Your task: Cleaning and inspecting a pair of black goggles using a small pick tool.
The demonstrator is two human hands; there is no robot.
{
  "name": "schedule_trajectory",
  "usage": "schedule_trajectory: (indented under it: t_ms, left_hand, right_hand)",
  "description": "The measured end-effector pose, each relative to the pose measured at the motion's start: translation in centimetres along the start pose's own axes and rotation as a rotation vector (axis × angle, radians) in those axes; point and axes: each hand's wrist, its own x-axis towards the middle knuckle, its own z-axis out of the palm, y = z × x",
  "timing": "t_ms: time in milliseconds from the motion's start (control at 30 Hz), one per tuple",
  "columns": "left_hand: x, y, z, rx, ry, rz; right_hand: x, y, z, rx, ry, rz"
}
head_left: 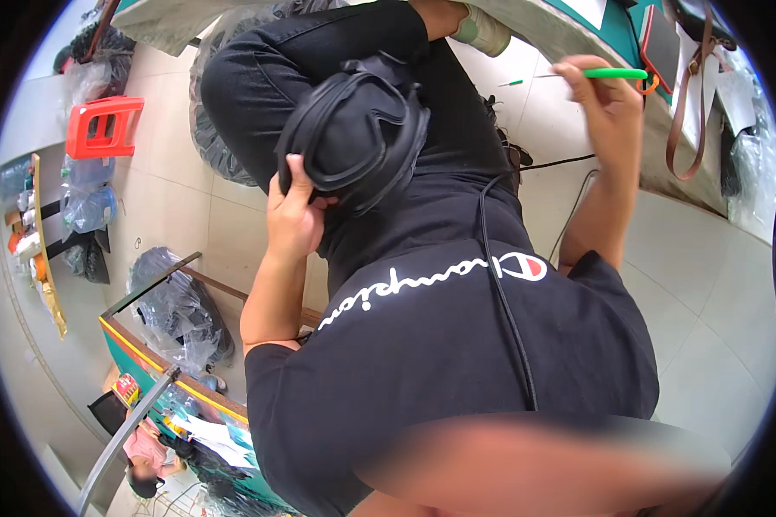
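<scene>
Black, rounded, soft-fabric bag is resting on the black-trousered legs, near 11 o'clock from the middle of the view, and it could be slipping or turning, I judge, because only the left hand is clamping it, at its 7 o'clock edge, with the thumb on top. At 2 o'clock the right hand is gripping a thin tool with a bright green handle, whose slim end is pointing toward 9 o'clock, well apart from the bag. With a careless approach, this end might be pricking the fabric or the left thumb. The bag is looking dull, slightly blurred, and is showing curved, raised folds.
</scene>
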Motion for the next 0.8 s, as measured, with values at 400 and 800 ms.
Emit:
schedule_trajectory:
  t_ms: [400, 800]
  left_hand:
    - [0.2, -0.1, 2.9, 0.216, -0.282, -0.057]
    - [-0.8, 0.1, 4.1, 0.287, -0.302, -0.030]
  right_hand:
    - [-0.5, -6.0, 11.1, 0.490, -0.473, -0.366]
    - [1.6, -3.5, 12.5, 0.027, 0.083, -1.081]
